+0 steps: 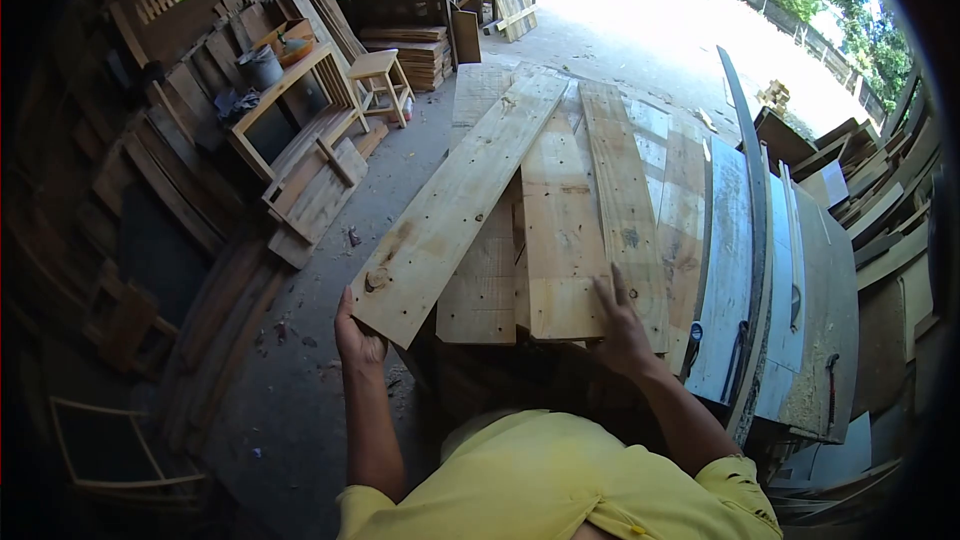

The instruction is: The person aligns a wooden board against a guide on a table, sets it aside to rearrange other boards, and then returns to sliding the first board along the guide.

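Observation:
My left hand (360, 332) grips the near left corner of a long pale plank (440, 215), its thumb along the edge and its other fingers underneath. The plank slants from near left to far right, its far part over other boards. My right hand (620, 325) lies at the near right corner of a middle board (565, 240), fingers apart and reaching over its edge towards the board on the right (628, 210). A shorter board (480, 290) shows partly under the slanted plank. Dark nail holes or knots dot the wood.
At right are a blue-white board (730, 270), a long dark bar (752, 190), clamps or tools (738, 360) and a hammer (831, 390). Leaning scrap wood (890, 210) stands beyond. On the left are a wooden frame bench (300, 90), a stool (375, 65) and stacked planks (415, 55).

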Available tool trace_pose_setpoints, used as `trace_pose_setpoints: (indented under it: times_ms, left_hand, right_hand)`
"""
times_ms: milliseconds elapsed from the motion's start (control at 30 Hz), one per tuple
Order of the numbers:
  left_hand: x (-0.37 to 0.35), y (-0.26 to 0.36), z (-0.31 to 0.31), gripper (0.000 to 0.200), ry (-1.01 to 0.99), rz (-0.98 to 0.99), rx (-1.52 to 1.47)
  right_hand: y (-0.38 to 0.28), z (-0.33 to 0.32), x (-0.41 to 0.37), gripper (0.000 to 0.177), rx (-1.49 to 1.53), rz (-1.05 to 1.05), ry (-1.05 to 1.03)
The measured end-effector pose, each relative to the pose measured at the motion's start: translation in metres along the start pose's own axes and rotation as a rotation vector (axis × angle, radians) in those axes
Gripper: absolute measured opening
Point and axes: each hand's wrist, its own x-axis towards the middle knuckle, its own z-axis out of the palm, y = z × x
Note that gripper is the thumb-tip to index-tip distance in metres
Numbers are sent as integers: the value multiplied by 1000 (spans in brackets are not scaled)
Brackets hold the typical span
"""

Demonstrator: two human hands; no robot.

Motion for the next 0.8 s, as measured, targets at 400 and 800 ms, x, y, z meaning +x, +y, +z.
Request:
trace_pose_setpoints:
  times_ms: [400,800]
  left_hand:
    - [-29,-27,38,52,35,-17,-34]
    - [7,-28,11,53,114,72,136]
  right_hand:
    - [47,-1,66,51,1215,752,11]
    - [72,-65,-153,51,466,952,101]
